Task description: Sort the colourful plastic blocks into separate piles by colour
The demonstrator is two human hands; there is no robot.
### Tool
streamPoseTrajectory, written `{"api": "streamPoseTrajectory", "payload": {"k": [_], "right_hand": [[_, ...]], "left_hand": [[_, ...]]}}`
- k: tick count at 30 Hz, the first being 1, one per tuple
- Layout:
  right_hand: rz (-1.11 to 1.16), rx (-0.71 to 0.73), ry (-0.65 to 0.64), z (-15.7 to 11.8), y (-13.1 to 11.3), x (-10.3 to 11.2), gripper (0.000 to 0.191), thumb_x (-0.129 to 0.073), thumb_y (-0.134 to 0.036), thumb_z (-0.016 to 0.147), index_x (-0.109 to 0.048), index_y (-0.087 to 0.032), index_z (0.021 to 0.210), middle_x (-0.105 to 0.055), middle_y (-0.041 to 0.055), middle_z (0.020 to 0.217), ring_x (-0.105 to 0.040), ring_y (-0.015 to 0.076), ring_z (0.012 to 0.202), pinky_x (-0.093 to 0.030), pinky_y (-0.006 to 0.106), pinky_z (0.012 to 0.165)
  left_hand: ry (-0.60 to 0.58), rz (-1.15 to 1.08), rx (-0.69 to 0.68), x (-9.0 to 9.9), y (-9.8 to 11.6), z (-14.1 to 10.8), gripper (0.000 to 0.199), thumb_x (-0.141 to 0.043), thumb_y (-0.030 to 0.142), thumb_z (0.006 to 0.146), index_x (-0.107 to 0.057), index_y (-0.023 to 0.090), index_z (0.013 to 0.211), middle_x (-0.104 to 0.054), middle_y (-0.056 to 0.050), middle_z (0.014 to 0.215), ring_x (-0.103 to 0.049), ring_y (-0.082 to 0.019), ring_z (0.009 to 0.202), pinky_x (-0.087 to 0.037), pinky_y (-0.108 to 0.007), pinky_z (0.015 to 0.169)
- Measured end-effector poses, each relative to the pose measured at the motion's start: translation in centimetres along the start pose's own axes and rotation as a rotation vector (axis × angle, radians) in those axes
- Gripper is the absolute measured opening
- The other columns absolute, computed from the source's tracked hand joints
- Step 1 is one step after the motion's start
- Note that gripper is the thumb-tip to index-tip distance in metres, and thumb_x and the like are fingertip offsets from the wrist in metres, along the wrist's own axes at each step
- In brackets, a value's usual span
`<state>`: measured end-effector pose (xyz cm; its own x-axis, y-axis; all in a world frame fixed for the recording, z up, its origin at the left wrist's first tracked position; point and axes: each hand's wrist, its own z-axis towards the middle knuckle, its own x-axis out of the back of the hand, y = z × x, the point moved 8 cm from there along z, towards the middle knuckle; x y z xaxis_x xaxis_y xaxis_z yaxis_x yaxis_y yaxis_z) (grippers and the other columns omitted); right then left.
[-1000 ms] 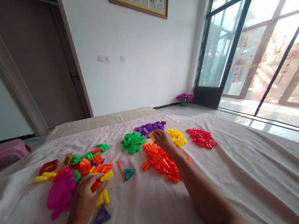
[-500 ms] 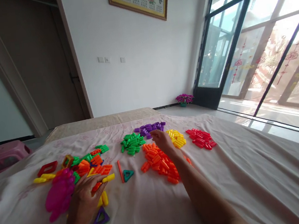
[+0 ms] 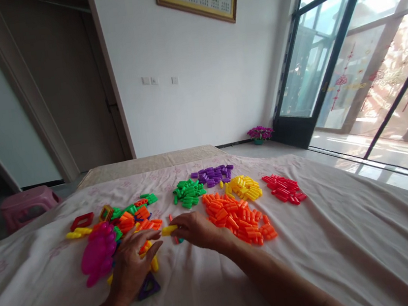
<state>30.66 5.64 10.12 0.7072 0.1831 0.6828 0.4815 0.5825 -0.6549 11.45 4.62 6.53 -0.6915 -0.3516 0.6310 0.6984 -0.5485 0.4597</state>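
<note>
My right hand (image 3: 194, 229) pinches a yellow piece (image 3: 168, 230) between its fingertips. Just left of it is my left hand (image 3: 137, 255), thumb and fingers apart, its fingertips close to the yellow piece's left end. Beneath and beyond my left hand lies a mixed heap with orange pieces (image 3: 126, 222) and a magenta piece (image 3: 99, 255). A purple triangle (image 3: 148, 286) lies below that hand. Sorted piles sit further right: orange (image 3: 234, 216), green (image 3: 189, 193), purple (image 3: 213, 175), yellow (image 3: 244, 188) and red (image 3: 283, 189).
A pale cloth (image 3: 213, 291) covers the surface in folds. Beyond the left edge stands a pink stool (image 3: 28, 205). Potted flowers (image 3: 260, 133) stand on the floor near the glass door. A red frame piece (image 3: 82, 221) lies at the heap's left.
My right hand has come back from near the purple pile to beside my left hand and now holds the yellow piece. My left hand has let go of it. The view has shifted slightly.
</note>
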Motion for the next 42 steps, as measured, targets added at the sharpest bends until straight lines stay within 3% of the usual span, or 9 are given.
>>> {"api": "streamPoseTrajectory", "payload": {"k": [5, 10, 16, 20, 24, 29, 33, 37, 42], "right_hand": [[-0.298, -0.151, 0.264, 0.0, 4.0, 7.6, 0.018, -0.065, -0.027, 0.096, -0.079, -0.019, 0.105, -0.073, 0.0071, 0.099, -0.066, 0.0167, 0.081, -0.048, 0.027, 0.077], [-0.549, -0.471, 0.456, -2.8, 10.3, 15.8, 0.026, -0.062, -0.029, 0.095, -0.08, -0.019, 0.112, -0.071, 0.0104, 0.104, -0.066, 0.0207, 0.094, -0.047, 0.029, 0.084], [-0.669, -0.902, 0.503, -8.3, 15.2, 21.0, 0.037, -0.056, -0.034, 0.096, -0.077, -0.021, 0.124, -0.074, 0.0155, 0.116, -0.07, 0.0281, 0.106, -0.048, 0.033, 0.084], [-0.625, -0.894, 0.654, -9.0, 15.0, 22.3, 0.047, -0.053, -0.026, 0.095, -0.068, -0.019, 0.138, -0.075, 0.0145, 0.124, -0.07, 0.0283, 0.113, -0.05, 0.035, 0.09], [-0.469, -0.632, 0.62, -4.9, 11.8, 18.6, 0.039, -0.054, -0.022, 0.095, -0.073, -0.022, 0.13, -0.078, 0.0084, 0.115, -0.072, 0.0234, 0.105, -0.051, 0.031, 0.091], [-0.253, -0.126, 0.193, 0.5, 2.8, 5.5, 0.026, -0.06, -0.019, 0.095, -0.078, -0.022, 0.112, -0.077, 0.0066, 0.108, -0.072, 0.0195, 0.093, -0.054, 0.029, 0.087], [-0.222, 0.136, -0.04, 0.5, -2.7, -3.5, 0.035, -0.066, -0.027, 0.097, -0.069, -0.021, 0.131, -0.073, 0.011, 0.125, -0.07, 0.0221, 0.106, -0.054, 0.033, 0.093], [-0.32, 0.237, -0.137, 0.4, -3.8, -7.8, 0.04, -0.062, -0.031, 0.101, -0.062, -0.025, 0.14, -0.07, 0.0092, 0.136, -0.064, 0.0239, 0.12, -0.05, 0.037, 0.103], [-0.361, 0.178, -0.137, 0.7, -2.1, -8.8, 0.024, -0.063, -0.029, 0.1, -0.074, -0.026, 0.12, -0.077, 0.0062, 0.112, -0.067, 0.0226, 0.104, -0.05, 0.034, 0.095]], "left_hand": [[0.253, 0.107, 0.196, 5.3, -3.6, 0.0, 0.04, -0.049, 0.046, 0.098, -0.077, 0.019, 0.108, -0.08, -0.011, 0.113, -0.07, -0.027, 0.111, -0.047, -0.044, 0.112], [0.363, 0.343, 0.62, 9.7, -9.9, -2.8, 0.049, -0.045, 0.042, 0.096, -0.072, 0.016, 0.128, -0.073, -0.018, 0.13, -0.067, -0.035, 0.119, -0.051, -0.049, 0.103], [0.121, 0.442, 0.898, 9.0, -13.4, -4.5, 0.061, -0.041, 0.05, 0.095, -0.066, 0.016, 0.14, -0.073, -0.023, 0.125, -0.07, -0.041, 0.11, -0.054, -0.052, 0.091], [0.048, 0.391, 0.871, 8.0, -13.2, -4.0, 0.061, -0.038, 0.048, 0.096, -0.065, 0.016, 0.141, -0.071, -0.021, 0.135, -0.067, -0.041, 0.12, -0.051, -0.051, 0.099], [0.051, 0.361, 0.864, 7.9, -13.2, -4.0, 0.06, -0.039, 0.048, 0.096, -0.066, 0.017, 0.14, -0.071, -0.019, 0.135, -0.068, -0.039, 0.119, -0.051, -0.049, 0.099], [0.036, 0.361, 0.858, 7.8, -13.5, -4.1, 0.059, -0.038, 0.048, 0.096, -0.066, 0.019, 0.14, -0.072, -0.018, 0.135, -0.069, -0.037, 0.116, -0.052, -0.047, 0.097], [0.049, 0.377, 0.829, 7.7, -14.1, -4.1, 0.06, -0.04, 0.049, 0.095, -0.066, 0.019, 0.14, -0.073, -0.018, 0.133, -0.071, -0.038, 0.112, -0.054, -0.047, 0.093], [0.078, 0.389, 0.802, 7.7, -14.4, -4.1, 0.056, -0.044, 0.048, 0.094, -0.069, 0.02, 0.136, -0.076, -0.018, 0.127, -0.072, -0.038, 0.108, -0.055, -0.048, 0.089], [0.047, 0.375, 0.811, 7.5, -14.3, -4.0, 0.058, -0.041, 0.047, 0.096, -0.067, 0.017, 0.137, -0.073, -0.021, 0.131, -0.071, -0.04, 0.11, -0.054, -0.05, 0.09]]}}
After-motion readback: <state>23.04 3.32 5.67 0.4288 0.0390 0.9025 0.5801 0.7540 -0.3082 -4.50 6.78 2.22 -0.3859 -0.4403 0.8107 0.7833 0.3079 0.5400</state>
